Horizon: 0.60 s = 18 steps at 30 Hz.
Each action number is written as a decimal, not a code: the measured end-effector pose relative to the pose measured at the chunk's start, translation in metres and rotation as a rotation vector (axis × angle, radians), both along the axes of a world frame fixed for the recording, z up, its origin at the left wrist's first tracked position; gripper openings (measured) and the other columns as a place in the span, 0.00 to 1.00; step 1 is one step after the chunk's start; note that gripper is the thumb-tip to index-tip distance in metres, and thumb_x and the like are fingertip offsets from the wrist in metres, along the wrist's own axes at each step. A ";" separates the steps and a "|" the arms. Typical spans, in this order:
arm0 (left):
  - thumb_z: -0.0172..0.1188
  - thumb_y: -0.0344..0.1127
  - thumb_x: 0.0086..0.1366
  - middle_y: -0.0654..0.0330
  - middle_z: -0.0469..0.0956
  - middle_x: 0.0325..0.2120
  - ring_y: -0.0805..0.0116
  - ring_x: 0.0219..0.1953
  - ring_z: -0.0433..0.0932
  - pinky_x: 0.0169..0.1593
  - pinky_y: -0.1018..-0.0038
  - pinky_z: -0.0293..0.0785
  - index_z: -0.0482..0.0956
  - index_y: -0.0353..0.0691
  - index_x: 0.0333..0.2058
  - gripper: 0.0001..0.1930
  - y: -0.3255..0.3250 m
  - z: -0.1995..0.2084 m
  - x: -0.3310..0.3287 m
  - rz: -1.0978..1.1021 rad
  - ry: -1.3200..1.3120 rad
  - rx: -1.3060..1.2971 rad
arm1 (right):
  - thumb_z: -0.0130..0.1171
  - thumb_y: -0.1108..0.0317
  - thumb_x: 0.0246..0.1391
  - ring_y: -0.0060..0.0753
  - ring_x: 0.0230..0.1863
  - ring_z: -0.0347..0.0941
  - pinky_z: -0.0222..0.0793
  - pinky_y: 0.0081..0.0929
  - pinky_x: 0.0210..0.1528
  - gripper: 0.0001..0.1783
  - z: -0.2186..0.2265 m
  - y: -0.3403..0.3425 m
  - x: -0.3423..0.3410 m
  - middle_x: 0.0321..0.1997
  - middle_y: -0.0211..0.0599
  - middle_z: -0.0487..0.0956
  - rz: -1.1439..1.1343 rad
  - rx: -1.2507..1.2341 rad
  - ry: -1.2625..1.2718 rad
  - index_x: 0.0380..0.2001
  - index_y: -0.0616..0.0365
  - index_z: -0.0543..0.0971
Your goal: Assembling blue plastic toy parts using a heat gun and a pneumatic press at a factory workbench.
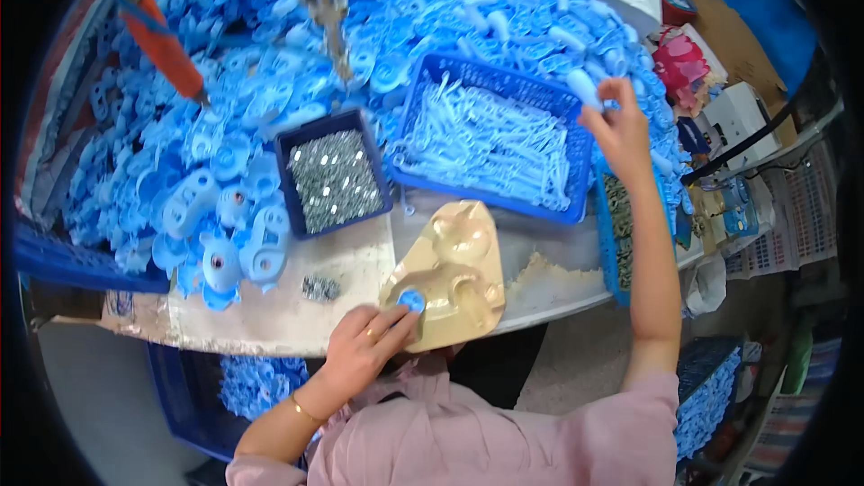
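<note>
Far right, the right hand (621, 133) pinches a blue tube (581, 85), probably light, stiff, best held mid-length; left hand (367, 340), grip unclear.

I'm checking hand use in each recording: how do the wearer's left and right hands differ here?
Place: the left hand is at the tan tray; the right hand reaches farther out, by the blue basket.
Contact: the left hand touches a small blue piece; the right hand is at a pale oblong piece, its grip unclear.
Jewellery: the left hand shows a ring; the right hand shows none.
Both are ungloved.
</note>
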State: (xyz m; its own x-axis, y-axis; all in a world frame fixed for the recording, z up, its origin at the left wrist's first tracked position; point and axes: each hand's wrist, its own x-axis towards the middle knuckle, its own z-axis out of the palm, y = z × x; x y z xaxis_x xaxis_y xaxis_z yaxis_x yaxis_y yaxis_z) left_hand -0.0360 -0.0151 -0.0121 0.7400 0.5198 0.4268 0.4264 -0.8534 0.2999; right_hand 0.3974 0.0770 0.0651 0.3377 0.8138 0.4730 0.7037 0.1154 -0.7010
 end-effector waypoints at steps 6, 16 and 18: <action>0.66 0.42 0.60 0.66 0.78 0.50 0.63 0.46 0.72 0.64 0.56 0.65 0.80 0.44 0.53 0.22 -0.010 -0.008 0.005 0.063 0.089 -0.034 | 0.66 0.77 0.52 0.28 0.34 0.80 0.75 0.25 0.36 0.13 -0.012 -0.134 -0.130 0.39 0.39 0.84 0.448 -0.288 -0.066 0.43 0.60 0.83; 0.66 0.36 0.58 0.65 0.78 0.51 0.62 0.45 0.73 0.62 0.56 0.66 0.79 0.45 0.52 0.21 -0.017 -0.008 -0.011 0.119 -0.041 -0.032 | 0.70 0.73 0.45 0.38 0.41 0.75 0.71 0.35 0.42 0.12 -0.052 -0.178 -0.165 0.39 0.29 0.84 0.570 -0.198 -0.524 0.37 0.53 0.86; 0.66 0.34 0.56 0.64 0.78 0.52 0.62 0.48 0.73 0.62 0.57 0.67 0.79 0.45 0.50 0.21 -0.007 -0.003 -0.026 0.177 -0.033 0.030 | 0.71 0.74 0.44 0.39 0.38 0.72 0.70 0.35 0.42 0.10 -0.051 -0.176 -0.169 0.37 0.30 0.82 0.571 -0.213 -0.497 0.34 0.53 0.86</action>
